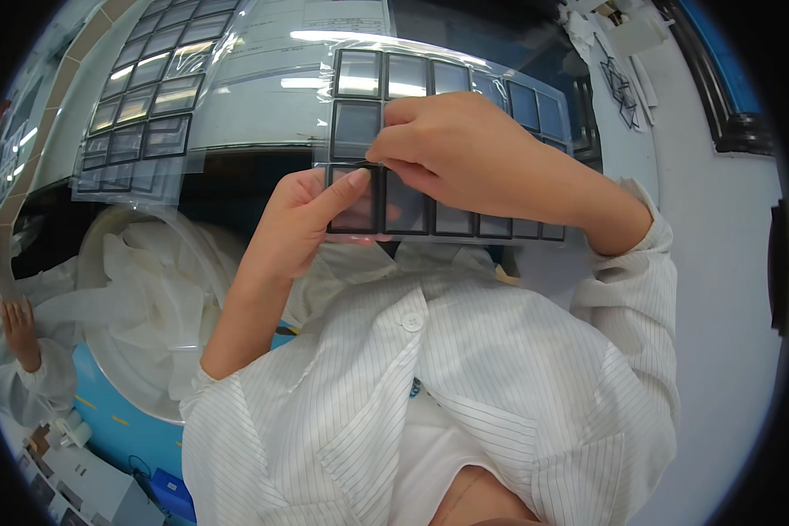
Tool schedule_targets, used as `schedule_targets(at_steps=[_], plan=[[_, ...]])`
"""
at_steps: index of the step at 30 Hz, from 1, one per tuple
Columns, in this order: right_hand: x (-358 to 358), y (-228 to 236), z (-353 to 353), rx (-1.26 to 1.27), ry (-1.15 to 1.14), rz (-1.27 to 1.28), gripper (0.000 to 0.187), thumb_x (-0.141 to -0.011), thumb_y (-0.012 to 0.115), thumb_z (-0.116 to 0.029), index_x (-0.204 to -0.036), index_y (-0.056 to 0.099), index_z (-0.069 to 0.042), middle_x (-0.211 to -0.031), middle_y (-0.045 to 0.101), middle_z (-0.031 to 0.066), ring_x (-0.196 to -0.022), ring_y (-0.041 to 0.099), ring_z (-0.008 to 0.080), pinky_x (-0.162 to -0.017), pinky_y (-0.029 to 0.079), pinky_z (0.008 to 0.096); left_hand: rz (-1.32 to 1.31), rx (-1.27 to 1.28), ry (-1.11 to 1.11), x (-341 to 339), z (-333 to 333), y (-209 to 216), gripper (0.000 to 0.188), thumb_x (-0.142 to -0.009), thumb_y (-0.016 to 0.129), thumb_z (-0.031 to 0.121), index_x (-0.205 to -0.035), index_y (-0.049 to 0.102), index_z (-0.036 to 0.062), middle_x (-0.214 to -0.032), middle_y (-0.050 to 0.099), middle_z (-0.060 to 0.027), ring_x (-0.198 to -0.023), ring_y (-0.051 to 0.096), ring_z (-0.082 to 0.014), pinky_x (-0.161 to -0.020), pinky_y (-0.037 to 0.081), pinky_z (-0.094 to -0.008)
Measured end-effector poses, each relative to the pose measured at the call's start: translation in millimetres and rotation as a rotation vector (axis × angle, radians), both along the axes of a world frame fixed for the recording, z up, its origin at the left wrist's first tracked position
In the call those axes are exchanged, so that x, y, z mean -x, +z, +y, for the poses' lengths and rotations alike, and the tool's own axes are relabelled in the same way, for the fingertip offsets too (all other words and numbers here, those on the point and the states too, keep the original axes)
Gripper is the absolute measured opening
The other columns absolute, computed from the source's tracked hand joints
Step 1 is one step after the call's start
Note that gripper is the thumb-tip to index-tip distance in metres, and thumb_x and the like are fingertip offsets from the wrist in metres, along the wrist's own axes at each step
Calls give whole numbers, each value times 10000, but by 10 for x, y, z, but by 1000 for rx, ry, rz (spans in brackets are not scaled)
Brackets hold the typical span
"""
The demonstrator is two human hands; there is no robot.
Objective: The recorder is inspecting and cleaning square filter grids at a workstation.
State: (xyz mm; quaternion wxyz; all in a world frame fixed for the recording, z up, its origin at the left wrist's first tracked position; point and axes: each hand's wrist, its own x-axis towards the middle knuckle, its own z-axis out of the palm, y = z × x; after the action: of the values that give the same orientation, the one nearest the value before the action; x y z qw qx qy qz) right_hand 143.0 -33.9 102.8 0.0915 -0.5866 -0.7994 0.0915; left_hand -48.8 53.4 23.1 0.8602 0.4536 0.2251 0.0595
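A: Colours on the held sheet [447, 149]?
B: Clear film, grey squares with black frames in a grid. Second sheet [145, 96] by the tabletop [710, 228], same pattern.
A: Tabletop?
B: White.
A: Clothing?
B: Coat [500, 386] is white with thin dark pinstripes, white button [412, 322].
A: Lower left?
B: White bag [140, 307] in a bin with a blue body [136, 421].

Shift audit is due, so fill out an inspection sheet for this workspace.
Surface: grey worktop, mostly covered.
Job's things: clear film sheet carrying rows of black-framed square pieces, held up in front of the person.
Clutter: second film sheet of the same pieces lying at left; white bag-lined bin below it.
Hands: left hand pinches the sheet's lower left corner; right hand grips its middle from above.
Cables: nothing seen.
Surroundings: another person's hand at the left edge; white wall at right.
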Motion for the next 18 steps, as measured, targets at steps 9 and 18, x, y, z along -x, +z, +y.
schedule_targets(at_steps=[9, 18], plan=[[-153, 103, -297, 38, -86, 78, 117, -809, 681, -35, -924, 704, -43, -810, 619, 67, -713, 634, 252, -614, 496, 346, 57, 28, 11, 17, -3, 33, 318, -976, 593, 261, -1055, 657, -41, -900, 727, -156, -737, 717, -211, -635, 581, -280], [-348, 97, -541, 43, -137, 108, 110, -817, 683, -29, -921, 711, -50, -797, 606, 63, -710, 628, 245, -613, 490, 335, 60, 46, 21, 26, 7, 36, 286, -973, 592, 243, -1055, 659, -22, -907, 725, -178, -741, 720, -209, -648, 593, -297]])
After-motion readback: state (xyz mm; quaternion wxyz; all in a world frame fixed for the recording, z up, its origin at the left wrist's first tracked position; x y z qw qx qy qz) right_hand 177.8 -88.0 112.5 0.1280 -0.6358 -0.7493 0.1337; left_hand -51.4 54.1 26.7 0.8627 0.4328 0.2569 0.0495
